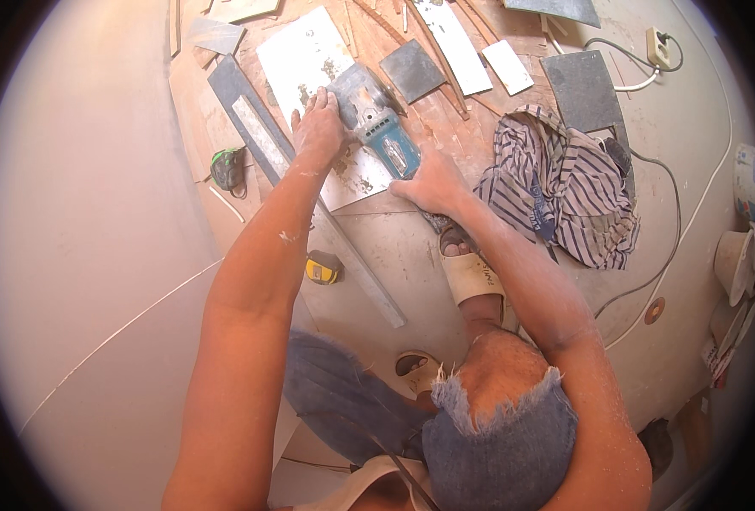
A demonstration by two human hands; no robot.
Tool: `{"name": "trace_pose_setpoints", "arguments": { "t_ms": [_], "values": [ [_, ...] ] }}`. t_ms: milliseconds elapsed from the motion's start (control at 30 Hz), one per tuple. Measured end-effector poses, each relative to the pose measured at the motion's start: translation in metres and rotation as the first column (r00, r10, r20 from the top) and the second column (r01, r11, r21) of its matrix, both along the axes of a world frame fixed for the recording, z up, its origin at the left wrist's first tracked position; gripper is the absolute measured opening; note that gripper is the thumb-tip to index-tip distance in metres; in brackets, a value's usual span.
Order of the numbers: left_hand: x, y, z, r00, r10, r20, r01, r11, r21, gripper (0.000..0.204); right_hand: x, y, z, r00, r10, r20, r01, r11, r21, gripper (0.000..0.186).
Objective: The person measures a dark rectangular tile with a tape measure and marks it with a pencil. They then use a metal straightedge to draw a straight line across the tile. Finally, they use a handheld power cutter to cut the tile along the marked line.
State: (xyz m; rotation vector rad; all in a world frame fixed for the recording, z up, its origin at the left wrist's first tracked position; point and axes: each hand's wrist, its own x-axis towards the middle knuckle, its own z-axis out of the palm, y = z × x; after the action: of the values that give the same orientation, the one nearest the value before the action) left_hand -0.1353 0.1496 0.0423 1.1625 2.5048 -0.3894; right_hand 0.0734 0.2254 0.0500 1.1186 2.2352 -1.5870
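My right hand (435, 179) is wrapped round the rear of a handheld tile cutter (393, 149) with a teal body and a dusty grey metal front. The cutter lies over a long white tile (296, 53) marked with patches of old mortar. Beside the cutter's metal front, my left hand (319, 128) rests on the tile with its fingers stretched out, close against the cutter. The blade is hidden from here. A long straight metal bar (356, 255) runs from under my left forearm toward my feet.
Dark tile pieces (412, 71) and white strips (454, 47) lie beyond. A striped cloth (556, 187) is heaped at right, near a cable (677, 204) and a socket block (658, 48). Tape measures, one green-black (227, 169) and one yellow (324, 267), lie at left. My sandalled foot (471, 272) is close by.
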Motion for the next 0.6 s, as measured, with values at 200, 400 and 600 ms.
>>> {"name": "trace_pose_setpoints", "arguments": {
  "t_ms": [200, 400, 600],
  "values": [
    [0.001, 0.001, 0.004, 1.0, 0.015, 0.023, -0.015, 1.0, 0.007, 0.088, 0.008, 0.0, -0.001, 1.0, 0.011, 0.018, -0.01, 0.999, -0.038, 0.064],
    [0.004, 0.004, 0.011, 0.998, 0.039, 0.052, -0.039, 0.999, 0.014, 0.088, 0.014, 0.0, 0.011, 0.999, 0.005, 0.046, -0.002, 0.997, -0.071, 0.064],
    [0.004, 0.001, 0.007, 0.999, 0.019, 0.037, -0.02, 0.999, 0.041, 0.089, 0.001, 0.002, 0.004, 1.0, 0.004, 0.018, -0.004, 1.0, -0.023, 0.063]
  ]
}}
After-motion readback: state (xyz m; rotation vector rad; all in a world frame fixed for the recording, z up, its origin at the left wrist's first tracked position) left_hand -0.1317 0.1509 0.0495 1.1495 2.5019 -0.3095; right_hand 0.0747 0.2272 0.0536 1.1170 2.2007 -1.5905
